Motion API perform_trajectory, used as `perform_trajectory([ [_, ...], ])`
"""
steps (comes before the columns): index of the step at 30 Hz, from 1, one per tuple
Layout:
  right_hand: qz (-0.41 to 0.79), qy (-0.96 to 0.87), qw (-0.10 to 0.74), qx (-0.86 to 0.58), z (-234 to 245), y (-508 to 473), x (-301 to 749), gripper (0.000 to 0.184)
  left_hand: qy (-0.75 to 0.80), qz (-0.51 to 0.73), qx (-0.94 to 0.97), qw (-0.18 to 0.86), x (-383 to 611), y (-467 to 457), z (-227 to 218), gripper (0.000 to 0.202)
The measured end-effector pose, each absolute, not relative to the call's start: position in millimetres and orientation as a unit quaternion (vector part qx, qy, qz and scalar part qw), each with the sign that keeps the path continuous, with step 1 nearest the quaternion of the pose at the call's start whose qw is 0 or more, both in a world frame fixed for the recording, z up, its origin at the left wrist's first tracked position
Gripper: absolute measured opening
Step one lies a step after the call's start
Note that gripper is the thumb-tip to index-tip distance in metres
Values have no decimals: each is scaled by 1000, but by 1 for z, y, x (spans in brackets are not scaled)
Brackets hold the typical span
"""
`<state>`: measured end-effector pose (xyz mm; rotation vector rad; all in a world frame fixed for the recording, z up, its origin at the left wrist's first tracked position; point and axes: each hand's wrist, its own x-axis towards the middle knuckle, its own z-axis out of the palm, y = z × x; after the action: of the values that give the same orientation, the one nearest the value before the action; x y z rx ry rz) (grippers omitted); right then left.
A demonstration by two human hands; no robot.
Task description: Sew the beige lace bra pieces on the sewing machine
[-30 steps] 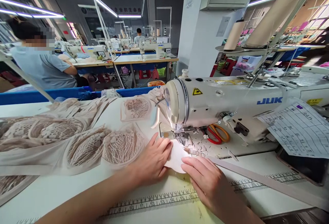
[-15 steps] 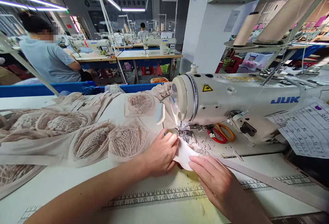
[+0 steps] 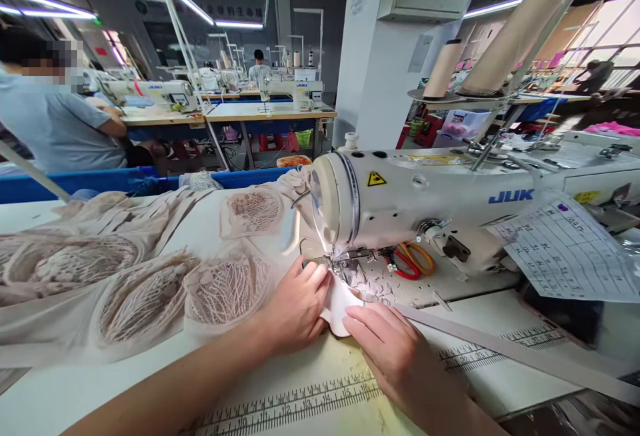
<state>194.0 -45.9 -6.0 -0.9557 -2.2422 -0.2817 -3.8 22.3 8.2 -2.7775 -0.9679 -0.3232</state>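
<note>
A pale fabric piece (image 3: 341,308) with a curved edge lies at the needle area of a white sewing machine (image 3: 390,193), lit by its lamp. My left hand (image 3: 300,297) is closed on the fabric's left side, fingertips close to the presser foot. On the right, my right hand (image 3: 387,339) pinches the same piece between thumb and fingers; the thumb is mostly hidden. A long beige fabric strip (image 3: 493,343) runs from near my right hand toward the lower right. Small fabric scraps (image 3: 373,286) lie beside the foot.
Beige lace bra pieces (image 3: 227,289) are heaped on the left of the table. Scissors (image 3: 413,261) with red and orange handles rest under the machine arm. A written paper sheet (image 3: 575,246) hangs at right. Thread cones (image 3: 444,68) stand behind. A co-worker (image 3: 55,116) sits at far left.
My view has turned to the right, so everything appears shifted left. Both hands keep hold of the fabric at the needle, with little visible movement relative to the machine.
</note>
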Motion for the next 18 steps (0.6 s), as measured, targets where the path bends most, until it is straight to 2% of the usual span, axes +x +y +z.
perform_trajectory([
  [5, -102, -868, 296, -385, -4, -42, 186, 27, -343, -127, -926, 97, -5, 13, 19, 28],
  [8, -117, -864, 318, -372, -5, -40, 183, 29, -331, -119, -930, 109, 1, -7, 18, 16],
  [12, -114, -858, 333, -375, -8, -41, 183, 31, -288, -102, -945, 113, 6, -19, 4, 18],
  [18, -165, -866, 302, -363, -4, -44, 192, 26, -201, -198, -950, 130, -8, 0, -8, 23],
])
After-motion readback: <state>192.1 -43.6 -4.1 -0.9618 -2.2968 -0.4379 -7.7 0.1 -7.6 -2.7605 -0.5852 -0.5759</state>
